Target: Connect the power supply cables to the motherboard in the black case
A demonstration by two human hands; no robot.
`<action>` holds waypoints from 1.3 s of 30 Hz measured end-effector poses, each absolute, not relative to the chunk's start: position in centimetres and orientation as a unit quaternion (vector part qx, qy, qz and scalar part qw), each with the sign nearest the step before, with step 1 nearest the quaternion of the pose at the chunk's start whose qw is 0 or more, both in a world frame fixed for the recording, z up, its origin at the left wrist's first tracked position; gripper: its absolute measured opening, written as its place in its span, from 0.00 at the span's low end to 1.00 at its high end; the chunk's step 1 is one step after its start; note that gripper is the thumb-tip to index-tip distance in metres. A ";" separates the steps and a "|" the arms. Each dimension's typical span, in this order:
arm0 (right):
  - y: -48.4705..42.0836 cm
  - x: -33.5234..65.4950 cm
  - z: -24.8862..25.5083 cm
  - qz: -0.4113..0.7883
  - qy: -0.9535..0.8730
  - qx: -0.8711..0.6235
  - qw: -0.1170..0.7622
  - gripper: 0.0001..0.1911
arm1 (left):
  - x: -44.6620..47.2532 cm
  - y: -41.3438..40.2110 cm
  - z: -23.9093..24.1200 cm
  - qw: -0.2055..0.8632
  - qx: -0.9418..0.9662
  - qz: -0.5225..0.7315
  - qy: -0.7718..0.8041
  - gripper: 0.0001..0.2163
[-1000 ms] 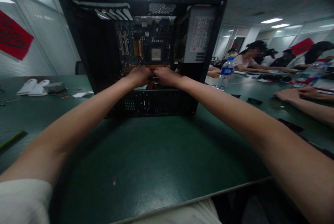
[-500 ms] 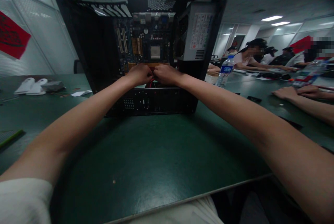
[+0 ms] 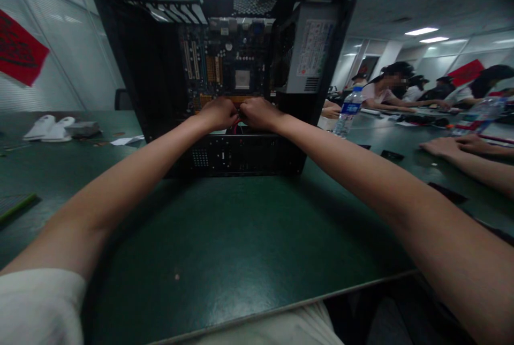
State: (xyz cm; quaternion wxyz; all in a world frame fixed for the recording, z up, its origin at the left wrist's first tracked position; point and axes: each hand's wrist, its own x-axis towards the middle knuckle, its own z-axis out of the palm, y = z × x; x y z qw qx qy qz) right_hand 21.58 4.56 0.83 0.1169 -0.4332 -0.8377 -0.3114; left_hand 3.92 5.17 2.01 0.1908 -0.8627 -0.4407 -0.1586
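Note:
An open black computer case (image 3: 249,156) stands upright on the green table, its inside facing me. Mounted within it are a motherboard (image 3: 228,69) and, at the upper right, a grey power supply (image 3: 315,47). My left hand (image 3: 220,113) and my right hand (image 3: 259,113) reach in over the case's lower edge. They meet low on the board, in front of the orange memory slots (image 3: 243,99), with curled fingers pinched together. Thin red and dark wires (image 3: 236,124) come out between the fingertips. The fingertips themselves and the wires' ends are partly hidden.
White objects (image 3: 52,128) and a grey block (image 3: 83,129) lie on the table (image 3: 225,238) at left, near a green-edged item (image 3: 18,208). To the right stand a water bottle (image 3: 349,112) and dark flat pieces (image 3: 392,155). Another person's hands (image 3: 453,145) rest farther right.
The view has shifted slightly, moving the case a little to the right in the picture. Both hands stay at the same spot on the board, with only small finger movement.

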 end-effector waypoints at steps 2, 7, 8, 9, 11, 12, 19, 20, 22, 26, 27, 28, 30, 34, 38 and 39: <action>4.5 21.6 0.9 -0.308 -0.837 -0.437 0.122 0.16 | 3.9 5.3 2.0 0.188 -0.864 -0.160 -0.439 0.16; 4.3 21.5 1.1 -0.288 -0.847 -0.436 0.099 0.16 | 3.8 5.3 1.9 0.180 -0.870 -0.152 -0.432 0.16; 4.2 21.5 1.1 -0.290 -0.846 -0.437 0.100 0.16 | 3.8 5.2 1.9 0.180 -0.870 -0.151 -0.433 0.16; 4.1 21.5 1.1 -0.293 -0.845 -0.437 0.101 0.16 | 3.8 5.1 2.0 0.181 -0.869 -0.149 -0.437 0.16; 4.1 21.5 1.1 -0.298 -0.845 -0.433 0.100 0.16 | 3.8 4.9 2.1 0.181 -0.866 -0.144 -0.443 0.16; 4.1 21.5 1.1 -0.299 -0.847 -0.429 0.099 0.17 | 3.8 4.7 2.1 0.180 -0.866 -0.142 -0.445 0.16; 4.0 21.3 1.1 -0.292 -0.850 -0.429 0.091 0.17 | 3.9 4.7 2.0 0.160 -0.859 -0.157 -0.461 0.14; 4.0 21.3 1.1 -0.291 -0.850 -0.431 0.089 0.17 | 3.9 4.8 2.0 0.160 -0.858 -0.158 -0.462 0.14; 4.0 21.4 1.1 -0.293 -0.849 -0.431 0.088 0.17 | 3.8 4.8 2.0 0.163 -0.857 -0.154 -0.464 0.15; 4.2 21.5 1.0 -0.301 -0.848 -0.427 0.089 0.16 | 3.8 4.6 2.1 0.171 -0.861 -0.147 -0.457 0.17; 4.3 21.5 0.9 -0.303 -0.848 -0.425 0.089 0.16 | 3.8 4.6 2.1 0.171 -0.862 -0.145 -0.454 0.17; 4.3 21.5 0.9 -0.304 -0.849 -0.423 0.089 0.16 | 3.9 4.5 2.1 0.171 -0.863 -0.145 -0.453 0.18; 4.4 21.5 0.9 -0.307 -0.851 -0.418 0.087 0.16 | 3.9 4.5 2.0 0.170 -0.862 -0.145 -0.455 0.17; 4.5 21.5 1.0 -0.321 -0.849 -0.413 0.075 0.16 | 4.0 4.3 2.1 0.165 -0.862 -0.145 -0.457 0.16; 4.8 21.5 0.9 -0.338 -0.849 -0.402 0.059 0.17 | 4.0 4.3 2.2 0.165 -0.861 -0.140 -0.460 0.17; 4.8 21.5 0.9 -0.340 -0.848 -0.401 0.056 0.17 | 4.0 4.3 2.2 0.163 -0.862 -0.140 -0.459 0.17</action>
